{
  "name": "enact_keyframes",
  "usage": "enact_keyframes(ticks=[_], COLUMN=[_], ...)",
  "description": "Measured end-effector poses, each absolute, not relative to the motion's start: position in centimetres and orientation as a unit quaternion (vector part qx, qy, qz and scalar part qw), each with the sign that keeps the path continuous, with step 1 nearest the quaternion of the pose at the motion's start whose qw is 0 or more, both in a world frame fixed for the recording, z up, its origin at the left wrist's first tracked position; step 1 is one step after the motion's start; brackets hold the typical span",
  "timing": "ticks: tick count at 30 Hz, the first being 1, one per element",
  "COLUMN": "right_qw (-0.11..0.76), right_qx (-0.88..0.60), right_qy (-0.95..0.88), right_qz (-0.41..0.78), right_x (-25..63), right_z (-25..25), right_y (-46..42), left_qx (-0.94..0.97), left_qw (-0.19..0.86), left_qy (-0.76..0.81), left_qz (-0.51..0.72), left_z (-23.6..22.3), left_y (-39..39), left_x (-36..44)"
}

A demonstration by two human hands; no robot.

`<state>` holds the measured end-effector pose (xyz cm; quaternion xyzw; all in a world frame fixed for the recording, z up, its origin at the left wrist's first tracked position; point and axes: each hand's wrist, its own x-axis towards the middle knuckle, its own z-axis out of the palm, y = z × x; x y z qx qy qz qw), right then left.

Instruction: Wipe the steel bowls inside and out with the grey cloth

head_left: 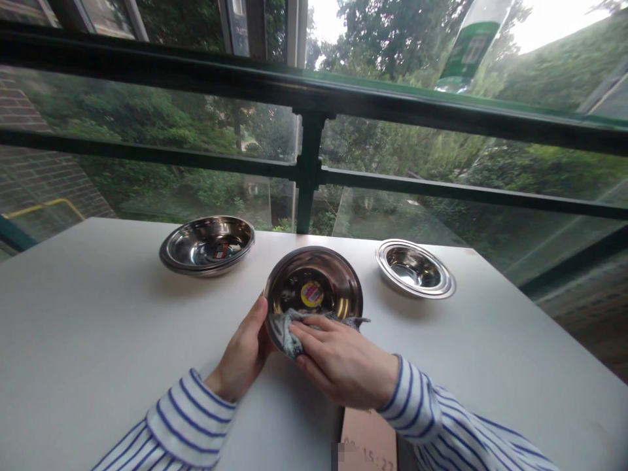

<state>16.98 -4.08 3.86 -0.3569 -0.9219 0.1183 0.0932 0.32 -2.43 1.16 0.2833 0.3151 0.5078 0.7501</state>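
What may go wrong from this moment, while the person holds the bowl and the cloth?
The left hand grips the tilted bowl only at one side, so pressure from the right hand might make it slip. The grey cloth is bunched under the fingers and could catch on the rim. Rubbing might also peel the yellow sticker inside.

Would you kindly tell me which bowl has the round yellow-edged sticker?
The middle bowl, in the left hand; the left bowl has an angular label, the right bowl shows none.
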Motion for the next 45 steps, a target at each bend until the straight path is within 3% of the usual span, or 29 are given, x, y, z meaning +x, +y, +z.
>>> enact_keyframes(ticks=[5,14,24,34,42,45], right_qw=[0.115,0.025,0.109,0.02,0.104,0.091], right_qx=[-0.363,-0.408,-0.344,-0.411,-0.357,-0.362], right_qy=[-0.918,-0.909,-0.922,-0.906,-0.917,-0.918], right_qz=[0.113,0.084,0.141,0.1,0.143,0.135], right_x=[16.3,18.4,16.8,18.8,16.4,16.6], right_z=[3.4,5.4,3.4,5.5,3.7,3.8], right_y=[-4.0,-4.5,-3.9,-4.5,-3.9,-4.0], left_qx=[0.28,0.312,0.282,0.304,0.261,0.269], left_qw=[0.764,0.722,0.771,0.73,0.776,0.761], left_qy=[0.305,0.309,0.298,0.321,0.285,0.289], left_qz=[0.495,0.535,0.487,0.521,0.498,0.515], left_z=[0.9,1.2,0.9,1.3,0.8,0.8], left_y=[-2.4,-2.3,-2.4,-2.3,-2.4,-2.3], left_x=[0.3,0.5,0.3,0.4,0.4,0.5])
